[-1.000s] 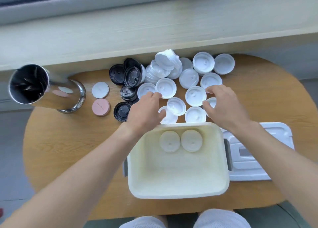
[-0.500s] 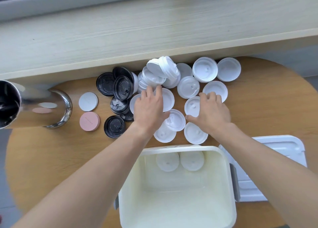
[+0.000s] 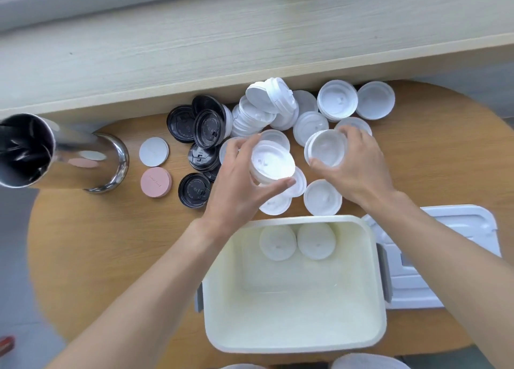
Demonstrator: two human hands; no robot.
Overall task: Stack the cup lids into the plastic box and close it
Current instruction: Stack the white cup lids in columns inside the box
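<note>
My left hand (image 3: pixel 239 185) grips a white cup lid (image 3: pixel 271 162) lifted off the table. My right hand (image 3: pixel 358 168) holds another white lid (image 3: pixel 326 151), raised and tilted. Both hover above the scattered pile of white lids (image 3: pixel 267 112) at the table's far side. The open cream plastic box (image 3: pixel 294 338) sits near me. Two white lids (image 3: pixel 278 242) (image 3: pixel 315 240) lie side by side at its far end. The box's white cover (image 3: pixel 434 260) lies flat to the right of the box.
Several black lids (image 3: pixel 204 146) lie left of the white pile. A white disc (image 3: pixel 153 151) and a pink disc (image 3: pixel 155 181) sit beside a steel cylinder (image 3: pixel 55 154) at far left. A pale wooden ledge (image 3: pixel 222 48) runs behind the round wooden table (image 3: pixel 111 257).
Both hands, pressed flat on the lids before, have each picked up a white lid and lifted it off the table.
</note>
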